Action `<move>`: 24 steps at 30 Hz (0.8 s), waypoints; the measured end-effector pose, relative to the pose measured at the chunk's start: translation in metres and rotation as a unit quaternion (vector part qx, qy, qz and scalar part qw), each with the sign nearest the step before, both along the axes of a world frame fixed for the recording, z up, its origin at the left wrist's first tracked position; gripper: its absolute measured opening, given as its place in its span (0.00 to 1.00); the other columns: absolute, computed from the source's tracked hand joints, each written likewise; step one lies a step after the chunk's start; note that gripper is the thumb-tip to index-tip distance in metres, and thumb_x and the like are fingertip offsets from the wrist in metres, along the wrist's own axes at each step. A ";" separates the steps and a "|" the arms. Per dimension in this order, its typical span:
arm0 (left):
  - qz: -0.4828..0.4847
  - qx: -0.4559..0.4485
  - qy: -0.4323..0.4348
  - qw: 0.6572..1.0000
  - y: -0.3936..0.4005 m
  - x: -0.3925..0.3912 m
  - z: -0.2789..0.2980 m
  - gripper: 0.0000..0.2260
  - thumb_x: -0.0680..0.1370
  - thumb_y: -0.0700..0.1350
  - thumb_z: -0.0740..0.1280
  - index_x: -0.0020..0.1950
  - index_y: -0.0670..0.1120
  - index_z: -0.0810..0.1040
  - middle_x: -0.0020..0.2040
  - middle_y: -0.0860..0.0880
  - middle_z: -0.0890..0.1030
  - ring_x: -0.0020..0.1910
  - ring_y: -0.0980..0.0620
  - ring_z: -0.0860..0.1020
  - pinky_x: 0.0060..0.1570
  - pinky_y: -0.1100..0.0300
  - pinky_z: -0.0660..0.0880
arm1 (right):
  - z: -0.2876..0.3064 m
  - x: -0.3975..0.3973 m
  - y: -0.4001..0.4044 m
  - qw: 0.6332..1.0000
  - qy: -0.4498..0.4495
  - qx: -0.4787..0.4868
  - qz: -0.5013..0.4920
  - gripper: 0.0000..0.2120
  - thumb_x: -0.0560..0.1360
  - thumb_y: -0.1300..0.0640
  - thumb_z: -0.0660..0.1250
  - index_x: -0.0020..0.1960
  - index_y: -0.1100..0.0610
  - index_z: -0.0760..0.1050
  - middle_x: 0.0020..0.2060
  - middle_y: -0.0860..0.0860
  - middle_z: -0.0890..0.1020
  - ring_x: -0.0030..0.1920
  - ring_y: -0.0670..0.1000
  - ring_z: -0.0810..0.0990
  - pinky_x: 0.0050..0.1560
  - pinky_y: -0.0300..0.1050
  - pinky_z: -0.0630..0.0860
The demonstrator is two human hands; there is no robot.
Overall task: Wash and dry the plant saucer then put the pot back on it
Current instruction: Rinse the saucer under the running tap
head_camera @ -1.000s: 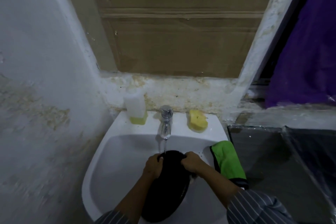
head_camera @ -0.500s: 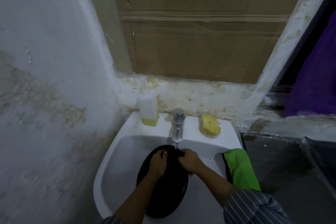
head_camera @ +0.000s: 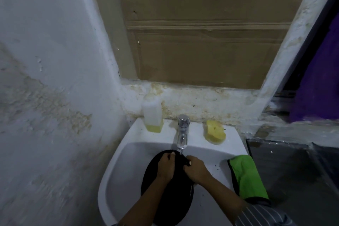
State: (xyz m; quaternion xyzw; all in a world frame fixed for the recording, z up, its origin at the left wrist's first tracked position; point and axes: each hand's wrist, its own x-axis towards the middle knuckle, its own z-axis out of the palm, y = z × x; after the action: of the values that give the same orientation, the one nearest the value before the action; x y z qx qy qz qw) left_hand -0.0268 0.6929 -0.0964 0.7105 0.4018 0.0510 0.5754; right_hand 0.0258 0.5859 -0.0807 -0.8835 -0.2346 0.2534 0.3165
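A black round plant saucer (head_camera: 174,198) is held tilted inside the white sink (head_camera: 117,167), its top edge right under the tap (head_camera: 182,132). A thin stream of water falls from the spout onto that edge. My left hand (head_camera: 166,168) lies over the saucer's upper left part, fingers curled on it. My right hand (head_camera: 196,169) grips the saucer's top right rim. The pot is nowhere in view.
A soap bottle (head_camera: 152,116) with yellow liquid stands left of the tap, a yellow sponge (head_camera: 215,131) right of it. A green cloth (head_camera: 247,178) lies on the sink's right rim. A dark counter (head_camera: 293,170) adjoins on the right; a stained wall (head_camera: 45,97) stands close on the left.
The saucer shifted left and up under the tap, showing more of its left side. My left hand spread further over it. The view moved rightward relative to the sink.
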 end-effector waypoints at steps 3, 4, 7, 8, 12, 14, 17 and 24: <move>-0.007 -0.025 0.008 1.000 -0.008 0.004 0.001 0.16 0.81 0.47 0.58 0.57 0.36 0.75 0.56 0.34 0.79 0.57 0.34 0.76 0.58 0.44 0.73 | 0.000 0.001 -0.006 1.000 0.003 -0.010 -0.004 0.15 0.74 0.58 0.61 0.31 0.51 0.61 0.32 0.47 0.71 0.32 0.44 0.70 0.28 0.31 0.65; -0.017 -0.032 0.013 0.999 -0.011 0.005 0.003 0.16 0.81 0.48 0.58 0.58 0.36 0.74 0.57 0.34 0.78 0.57 0.34 0.76 0.59 0.44 0.73 | 0.000 0.001 -0.007 1.000 0.010 -0.015 -0.009 0.14 0.73 0.58 0.61 0.31 0.51 0.62 0.30 0.46 0.71 0.31 0.41 0.70 0.27 0.30 0.64; -0.053 -0.028 0.028 0.998 -0.015 0.009 0.008 0.17 0.81 0.49 0.56 0.58 0.37 0.75 0.57 0.34 0.79 0.56 0.36 0.78 0.58 0.46 0.74 | 0.002 0.005 -0.011 0.999 0.034 -0.026 -0.026 0.12 0.72 0.55 0.62 0.31 0.51 0.64 0.30 0.47 0.72 0.27 0.42 0.71 0.22 0.32 0.64; -0.059 -0.028 0.034 0.997 -0.016 0.010 0.010 0.18 0.81 0.49 0.55 0.59 0.37 0.75 0.57 0.34 0.79 0.56 0.37 0.78 0.57 0.47 0.74 | 0.004 0.006 -0.011 0.998 0.040 -0.029 -0.029 0.11 0.72 0.53 0.62 0.32 0.52 0.65 0.31 0.48 0.73 0.27 0.43 0.72 0.21 0.32 0.65; -0.069 -0.042 0.048 0.996 -0.017 0.011 0.010 0.19 0.82 0.49 0.53 0.64 0.38 0.72 0.62 0.37 0.76 0.62 0.40 0.75 0.62 0.51 0.73 | 0.013 0.004 -0.010 0.996 0.082 -0.032 -0.027 0.09 0.72 0.52 0.62 0.37 0.54 0.66 0.33 0.50 0.74 0.26 0.44 0.75 0.20 0.34 0.68; -0.056 -0.026 0.072 0.995 -0.016 0.013 0.006 0.19 0.81 0.50 0.54 0.65 0.38 0.71 0.64 0.38 0.75 0.64 0.42 0.73 0.64 0.53 0.71 | 0.017 0.001 -0.008 0.994 0.105 -0.026 -0.025 0.09 0.72 0.53 0.63 0.40 0.56 0.64 0.33 0.50 0.73 0.26 0.42 0.74 0.21 0.33 0.68; 0.007 0.001 0.147 0.989 -0.018 0.017 0.000 0.22 0.80 0.53 0.56 0.66 0.38 0.69 0.66 0.37 0.71 0.65 0.40 0.71 0.65 0.53 0.68 | 0.022 0.000 -0.006 0.993 0.119 0.004 -0.027 0.15 0.72 0.54 0.65 0.50 0.55 0.60 0.39 0.47 0.72 0.35 0.42 0.71 0.26 0.32 0.66; -0.030 0.201 0.219 0.954 0.005 -0.002 -0.007 0.25 0.79 0.57 0.56 0.72 0.44 0.61 0.73 0.42 0.61 0.71 0.42 0.63 0.68 0.42 0.59 | 0.039 0.022 -0.002 0.974 0.218 0.017 -0.054 0.14 0.76 0.57 0.62 0.61 0.54 0.73 0.54 0.58 0.77 0.45 0.55 0.76 0.35 0.41 0.75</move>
State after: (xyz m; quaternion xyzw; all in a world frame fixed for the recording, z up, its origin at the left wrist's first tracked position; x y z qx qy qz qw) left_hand -0.0289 0.6977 -0.1036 0.8172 0.4778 -0.0435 0.3195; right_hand 0.0477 0.5836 -0.0421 -0.8128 -0.1163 0.4189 0.3878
